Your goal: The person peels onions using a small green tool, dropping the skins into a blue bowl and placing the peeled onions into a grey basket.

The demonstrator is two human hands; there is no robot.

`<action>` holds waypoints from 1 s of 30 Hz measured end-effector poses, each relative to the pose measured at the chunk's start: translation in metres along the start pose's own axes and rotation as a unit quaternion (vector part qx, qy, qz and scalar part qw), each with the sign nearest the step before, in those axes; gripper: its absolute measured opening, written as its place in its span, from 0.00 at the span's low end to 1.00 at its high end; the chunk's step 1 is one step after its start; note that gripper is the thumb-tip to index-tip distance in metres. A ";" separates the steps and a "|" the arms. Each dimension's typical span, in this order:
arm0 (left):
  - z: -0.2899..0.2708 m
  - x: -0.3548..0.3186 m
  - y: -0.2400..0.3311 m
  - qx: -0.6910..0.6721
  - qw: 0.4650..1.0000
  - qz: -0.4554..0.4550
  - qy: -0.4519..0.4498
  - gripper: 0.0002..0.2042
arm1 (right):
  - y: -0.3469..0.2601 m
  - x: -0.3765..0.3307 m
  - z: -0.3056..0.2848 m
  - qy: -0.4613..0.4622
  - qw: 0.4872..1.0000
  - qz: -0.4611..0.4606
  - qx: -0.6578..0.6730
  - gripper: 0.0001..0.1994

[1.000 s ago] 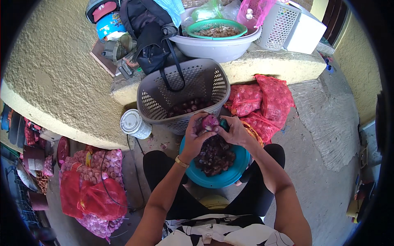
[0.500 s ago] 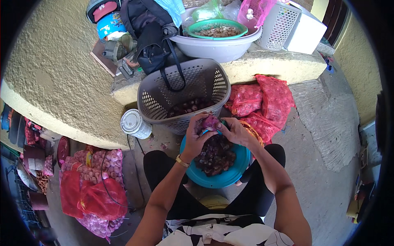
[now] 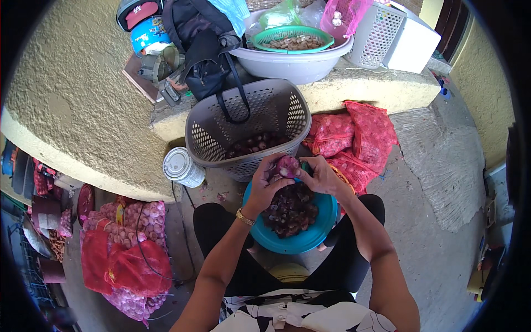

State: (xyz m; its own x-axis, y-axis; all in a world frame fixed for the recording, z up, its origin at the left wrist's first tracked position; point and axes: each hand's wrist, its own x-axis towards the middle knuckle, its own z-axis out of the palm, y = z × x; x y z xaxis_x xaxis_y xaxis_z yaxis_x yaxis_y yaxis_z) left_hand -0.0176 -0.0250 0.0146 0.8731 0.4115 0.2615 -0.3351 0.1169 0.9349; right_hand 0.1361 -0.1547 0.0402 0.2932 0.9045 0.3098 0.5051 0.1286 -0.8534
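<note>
I get strong daylight from above; the concrete floor point(image 3: 442, 182) at right is washed pale, nearly glaring. Shadows are short and soft, pooling under the grey basket point(image 3: 249, 127) and beneath the ledge point(image 3: 376, 91). The centre is sharp. Toward the rim straight edges bow, detail smears, and a black circular vignette cuts every corner. The lower left reads dim and murky.
</note>
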 end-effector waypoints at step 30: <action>-0.014 0.005 0.010 -0.038 0.992 -0.074 -0.092 0.25 | -0.013 -0.002 -0.009 -0.107 0.991 0.044 0.062 0.23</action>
State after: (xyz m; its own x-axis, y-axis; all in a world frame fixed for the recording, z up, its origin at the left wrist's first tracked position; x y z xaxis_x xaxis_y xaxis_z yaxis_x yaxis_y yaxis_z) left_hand -0.0212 -0.0089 0.0218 0.9625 0.2125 0.1683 -0.2174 0.2342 0.9476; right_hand 0.1360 -0.1618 0.0546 0.1464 0.9783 0.1463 0.3774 0.0815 -0.9224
